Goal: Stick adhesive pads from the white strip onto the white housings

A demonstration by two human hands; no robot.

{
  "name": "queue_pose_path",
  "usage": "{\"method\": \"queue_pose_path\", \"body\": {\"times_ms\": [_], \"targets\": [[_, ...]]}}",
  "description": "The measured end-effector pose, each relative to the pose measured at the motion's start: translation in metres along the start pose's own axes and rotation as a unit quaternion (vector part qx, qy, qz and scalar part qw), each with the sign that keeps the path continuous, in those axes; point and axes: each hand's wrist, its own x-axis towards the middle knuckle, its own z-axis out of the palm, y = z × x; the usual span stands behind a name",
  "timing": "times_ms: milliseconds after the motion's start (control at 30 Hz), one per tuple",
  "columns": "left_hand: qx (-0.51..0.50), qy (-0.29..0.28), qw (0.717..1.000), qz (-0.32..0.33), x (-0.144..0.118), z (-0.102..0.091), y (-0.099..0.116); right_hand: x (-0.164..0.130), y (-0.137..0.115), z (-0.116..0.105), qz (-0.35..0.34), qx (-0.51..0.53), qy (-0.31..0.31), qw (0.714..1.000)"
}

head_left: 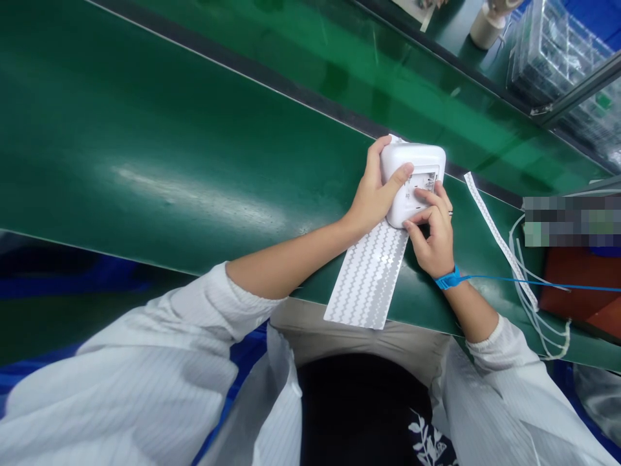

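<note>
White device [412, 169], label unreadable, in both hands.

The person wore white ribbed-cuff sleeves [145, 362] pushed up the forearms, a blue wrist strap [447, 279] with cord at right, and a ring [450, 212].

Bright, even overhead light. 1 long white glare streak on the green belt [194, 194], softer sheen higher up. Shadows faint. Wide-angle bend at the edges, straight lines slant. Centre sharp, clear bins [557, 52] top right soft. 1 pixelated patch [572, 220] at right.
</note>
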Motion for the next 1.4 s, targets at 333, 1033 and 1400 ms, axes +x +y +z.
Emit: {"method": "queue_pose_path", "body": {"times_ms": [333,1033,1400], "targets": [[0.0,-0.035,0.999,0.01,0.009,-0.007,-0.009,0.002,-0.009,0.0,-0.008,-0.005,0.016,1.0],[0.024,0.133,0.991,-0.006,0.037,-0.03,-0.004,-0.033,-0.044,0.004,0.069,-0.038,-0.114,0.99],[0.01,0.1,0.994,-0.035,0.043,-0.035,-0.008,-0.034,-0.044,0.007,0.077,-0.038,-0.103,0.991]]}}
